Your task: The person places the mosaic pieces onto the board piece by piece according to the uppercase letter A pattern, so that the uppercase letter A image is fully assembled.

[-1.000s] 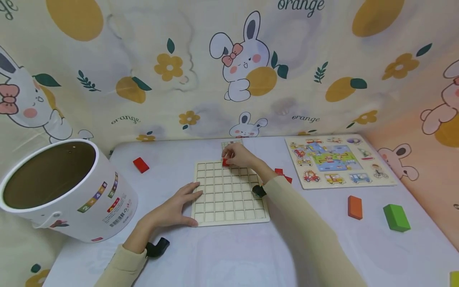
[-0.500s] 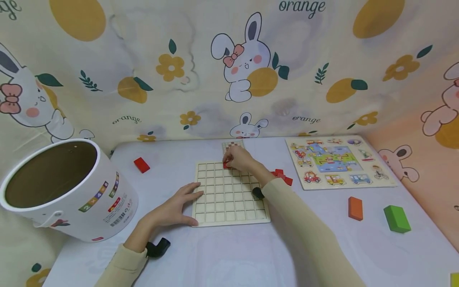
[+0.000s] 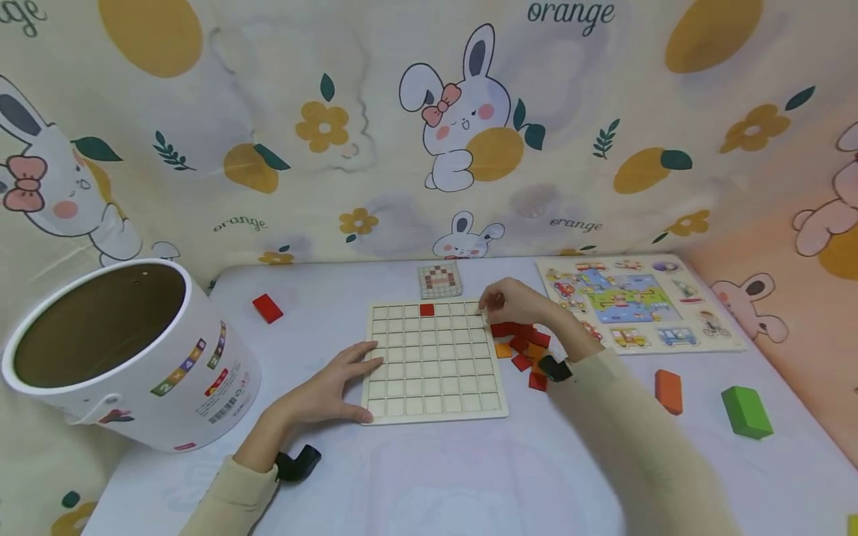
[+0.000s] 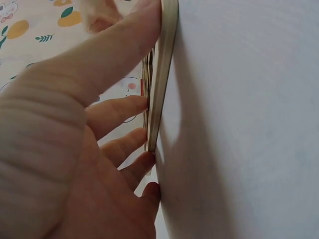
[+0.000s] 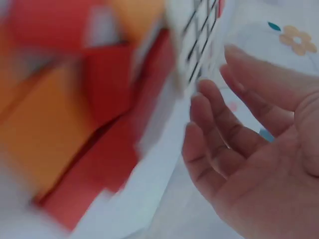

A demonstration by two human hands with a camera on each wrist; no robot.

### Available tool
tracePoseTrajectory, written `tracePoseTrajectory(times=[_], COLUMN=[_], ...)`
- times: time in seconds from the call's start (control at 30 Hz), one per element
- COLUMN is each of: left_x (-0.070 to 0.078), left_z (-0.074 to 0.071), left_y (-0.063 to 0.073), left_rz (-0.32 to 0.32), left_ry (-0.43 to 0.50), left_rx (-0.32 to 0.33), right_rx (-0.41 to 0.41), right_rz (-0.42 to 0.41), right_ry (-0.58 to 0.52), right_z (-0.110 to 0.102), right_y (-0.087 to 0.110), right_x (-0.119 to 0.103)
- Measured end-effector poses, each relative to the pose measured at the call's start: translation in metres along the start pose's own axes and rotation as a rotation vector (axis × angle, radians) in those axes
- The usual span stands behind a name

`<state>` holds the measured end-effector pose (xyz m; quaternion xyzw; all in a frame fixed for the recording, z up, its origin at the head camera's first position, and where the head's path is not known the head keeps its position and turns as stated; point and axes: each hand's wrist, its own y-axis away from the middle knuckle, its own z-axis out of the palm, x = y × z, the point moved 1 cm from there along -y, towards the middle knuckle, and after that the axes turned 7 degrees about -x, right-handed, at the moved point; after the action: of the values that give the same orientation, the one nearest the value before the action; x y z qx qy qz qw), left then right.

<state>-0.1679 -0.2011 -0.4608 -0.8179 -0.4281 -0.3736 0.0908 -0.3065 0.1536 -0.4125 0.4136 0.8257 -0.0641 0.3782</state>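
A pale grid board [image 3: 436,372] lies flat in front of me, with one red square tile [image 3: 427,310] in its far row. My left hand [image 3: 325,387] rests against the board's left edge, fingers spread and thumb at the near corner. Beyond the board's far right corner hovers my right hand [image 3: 515,301], its fingers loosely bent and nothing between them in the right wrist view. Just beneath that hand, several red and orange tiles [image 3: 520,362] are heaped beside the board; the hand partly hides them. A small card with a grid pattern [image 3: 440,281] lies behind the board.
At the left stands a big white bucket [image 3: 221,380]. A red block [image 3: 268,308] lies near it. To the right are a picture puzzle board [image 3: 643,298], an orange block [image 3: 668,391] and a green block [image 3: 747,412]. A patterned cloth [image 3: 375,149] hangs behind.
My right hand has let go of the red tile in the far row and moved right to the tile heap. The tile and the card behind now show fully. My left hand stays put.
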Motion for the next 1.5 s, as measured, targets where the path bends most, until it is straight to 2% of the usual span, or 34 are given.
tracePoseTrajectory(times=[0.1,0.2,0.5,0.73,0.87,0.97,1.1,1.23,1.33,1.5], left_x=[0.000,0.000,-0.001,-0.003,-0.004,-0.004,-0.004,-0.005,-0.006,-0.005], left_z=[0.001,0.001,0.002,0.003,0.002,0.002,0.001,0.001,0.000,-0.001], left_y=[-0.002,-0.003,-0.003,-0.002,-0.001,-0.001,-0.001,-0.001,-0.001,0.000], left_rz=[0.001,-0.001,-0.001,-0.005,-0.014,-0.015,-0.009,0.012,0.027,0.037], left_ry=[-0.006,-0.010,0.010,0.014,0.014,0.010,0.009,0.007,0.007,0.006], left_rx=[0.001,0.009,0.008,0.011,0.012,0.013,0.012,0.010,0.008,0.005], right_rx=[-0.027,-0.023,0.015,0.001,0.036,0.078,0.087,0.052,0.003,-0.036], right_rz=[-0.025,-0.036,-0.014,-0.015,-0.045,-0.075,-0.122,-0.172,-0.180,-0.167], right_ry=[-0.056,-0.095,-0.039,-0.014,-0.016,-0.053,-0.086,-0.096,-0.098,-0.059], right_z=[0.001,0.004,0.015,0.015,0.012,0.011,0.017,0.031,0.044,0.058], right_y=[0.017,0.024,0.021,0.019,0.016,0.006,-0.018,-0.048,-0.067,-0.083], right_x=[0.013,0.021,0.031,0.031,0.026,0.016,-0.008,-0.035,-0.051,-0.067])
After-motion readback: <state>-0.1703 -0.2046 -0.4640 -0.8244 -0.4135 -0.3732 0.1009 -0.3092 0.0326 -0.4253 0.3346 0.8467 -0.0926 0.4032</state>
